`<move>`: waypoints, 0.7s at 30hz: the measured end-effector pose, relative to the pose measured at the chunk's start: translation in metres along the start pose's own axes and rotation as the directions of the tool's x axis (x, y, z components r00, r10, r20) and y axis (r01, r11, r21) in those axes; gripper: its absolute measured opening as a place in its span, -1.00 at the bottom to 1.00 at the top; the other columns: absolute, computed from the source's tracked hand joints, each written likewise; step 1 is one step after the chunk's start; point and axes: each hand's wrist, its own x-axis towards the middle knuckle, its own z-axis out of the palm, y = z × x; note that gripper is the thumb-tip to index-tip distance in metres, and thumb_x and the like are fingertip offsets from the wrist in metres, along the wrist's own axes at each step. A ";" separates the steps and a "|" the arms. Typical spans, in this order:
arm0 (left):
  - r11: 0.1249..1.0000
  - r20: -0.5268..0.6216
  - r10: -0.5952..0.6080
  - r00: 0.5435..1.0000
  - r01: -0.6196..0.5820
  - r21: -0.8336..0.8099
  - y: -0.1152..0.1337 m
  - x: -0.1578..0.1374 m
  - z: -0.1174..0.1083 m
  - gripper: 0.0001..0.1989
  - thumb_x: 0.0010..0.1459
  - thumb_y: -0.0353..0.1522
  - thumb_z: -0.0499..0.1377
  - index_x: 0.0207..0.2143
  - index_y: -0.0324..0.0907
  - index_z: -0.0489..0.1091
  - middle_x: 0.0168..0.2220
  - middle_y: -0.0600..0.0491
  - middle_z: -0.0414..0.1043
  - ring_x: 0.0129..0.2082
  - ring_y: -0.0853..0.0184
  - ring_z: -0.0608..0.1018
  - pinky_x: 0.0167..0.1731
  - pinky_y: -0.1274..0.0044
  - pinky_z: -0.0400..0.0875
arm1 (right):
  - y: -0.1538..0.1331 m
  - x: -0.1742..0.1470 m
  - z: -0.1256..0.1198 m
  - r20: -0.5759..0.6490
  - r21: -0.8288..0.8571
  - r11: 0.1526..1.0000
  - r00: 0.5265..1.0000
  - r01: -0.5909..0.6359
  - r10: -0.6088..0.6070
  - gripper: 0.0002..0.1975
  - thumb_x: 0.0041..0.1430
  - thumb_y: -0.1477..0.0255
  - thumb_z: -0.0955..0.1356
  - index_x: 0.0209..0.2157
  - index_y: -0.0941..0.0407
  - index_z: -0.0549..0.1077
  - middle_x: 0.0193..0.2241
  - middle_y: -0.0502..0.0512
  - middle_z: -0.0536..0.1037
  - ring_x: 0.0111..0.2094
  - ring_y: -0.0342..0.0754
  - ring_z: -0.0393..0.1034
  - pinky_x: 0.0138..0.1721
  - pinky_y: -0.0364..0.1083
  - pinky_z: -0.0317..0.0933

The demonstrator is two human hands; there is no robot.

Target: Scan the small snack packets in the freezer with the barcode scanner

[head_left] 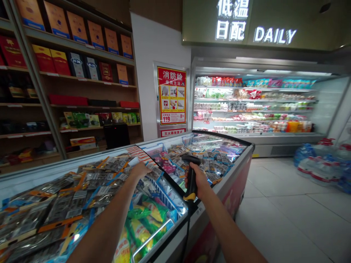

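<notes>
My right hand [199, 179] is wrapped round the handle of a black-and-yellow handheld barcode scanner [192, 179], its head up and its cable hanging down. My left hand [140, 169] reaches over the chest freezer's glass top, with its thumb against a small flat packet [157, 172]; its other fingers are mostly hidden. Many similar flat packets [106, 179] with orange and blue edges lie heaped on the glass to the left. More packets [216, 162] lie on the far part of the freezer.
The chest freezer [233, 179] holds green-and-yellow bags [148, 215] under its lid. Shelves with boxes [95, 34] stand at the left. A lit open refrigerator [255, 106] lines the back. Bundled water bottles [319, 164] stand on the tiled floor [285, 215] at right.
</notes>
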 end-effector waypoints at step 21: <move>-0.054 0.222 -0.254 0.941 0.215 -0.975 0.071 -0.019 0.079 -0.88 -0.08 -0.51 0.05 -0.50 -0.13 0.16 -0.36 0.12 0.33 -0.29 0.45 0.41 -0.46 0.64 0.31 | -0.009 -0.006 0.011 0.200 0.296 0.954 0.980 -0.049 -0.011 -0.73 -0.06 0.20 0.23 -0.45 0.13 0.26 -0.70 -0.09 0.28 -0.73 -0.24 0.16 -0.72 -0.23 0.08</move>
